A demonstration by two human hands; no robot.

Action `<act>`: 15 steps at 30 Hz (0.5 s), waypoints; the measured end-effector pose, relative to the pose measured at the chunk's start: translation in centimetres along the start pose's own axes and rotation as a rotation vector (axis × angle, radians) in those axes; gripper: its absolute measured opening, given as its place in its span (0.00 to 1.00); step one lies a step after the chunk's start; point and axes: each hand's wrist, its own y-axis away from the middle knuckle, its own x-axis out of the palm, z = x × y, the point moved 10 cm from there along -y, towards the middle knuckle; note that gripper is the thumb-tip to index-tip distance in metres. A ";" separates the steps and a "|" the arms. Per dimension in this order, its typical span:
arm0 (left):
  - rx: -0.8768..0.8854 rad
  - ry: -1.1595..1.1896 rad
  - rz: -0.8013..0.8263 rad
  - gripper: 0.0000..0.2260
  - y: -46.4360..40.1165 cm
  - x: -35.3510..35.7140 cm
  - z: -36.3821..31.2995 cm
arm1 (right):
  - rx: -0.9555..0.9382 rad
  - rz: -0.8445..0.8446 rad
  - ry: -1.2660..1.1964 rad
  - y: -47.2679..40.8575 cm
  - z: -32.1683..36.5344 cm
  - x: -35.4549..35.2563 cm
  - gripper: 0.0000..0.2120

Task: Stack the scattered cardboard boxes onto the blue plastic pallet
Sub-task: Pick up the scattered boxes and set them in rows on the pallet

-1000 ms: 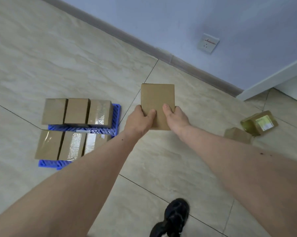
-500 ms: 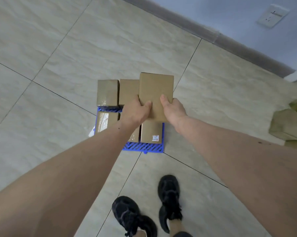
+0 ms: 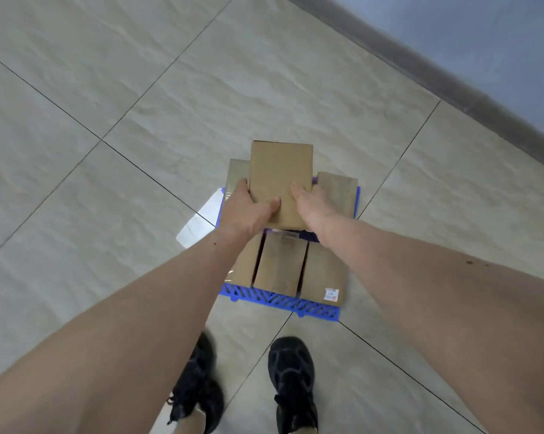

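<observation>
Tiled floor (image 3: 107, 89) with a blue pallet (image 3: 283, 301) carrying one layer of boxes: a near row (image 3: 280, 264) of three, and a far row (image 3: 338, 192) mostly hidden. A white sheet (image 3: 201, 220) lies at the pallet's left edge. Held box (image 3: 280, 177), above the far row, is gripped at its near end by the left hand (image 3: 248, 211) and right hand (image 3: 311, 208), thumbs on top, fingers curled beneath. Judgement: this box begins a second layer. Lower it level, square its edges to the boxes below, and slide the fingers out only once it rests, so the lower row is not shifted. Black shoes (image 3: 291, 380) stand just before the pallet.
</observation>
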 end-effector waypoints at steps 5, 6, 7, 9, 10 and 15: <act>-0.018 0.017 0.025 0.22 -5.9 -1.7 2.4 | 0.013 0.016 -0.026 -3.7 1.5 4.3 0.28; -0.021 0.033 0.033 0.23 -6.9 -1.9 3.0 | 0.017 0.023 -0.035 -4.5 1.6 5.2 0.28; -0.022 0.042 0.039 0.23 -7.9 -2.0 3.5 | 0.019 0.031 -0.047 -5.2 1.6 6.0 0.28; -0.022 0.045 0.046 0.24 -9.6 -2.0 4.6 | 0.022 0.033 -0.052 -6.7 1.5 7.4 0.27; -0.025 0.046 0.049 0.24 -10.4 -2.0 5.3 | 0.029 0.026 -0.048 -7.3 1.3 7.9 0.27; -0.035 0.062 0.059 0.22 -13.1 -2.2 7.5 | 0.033 0.001 -0.041 -9.3 0.9 9.8 0.27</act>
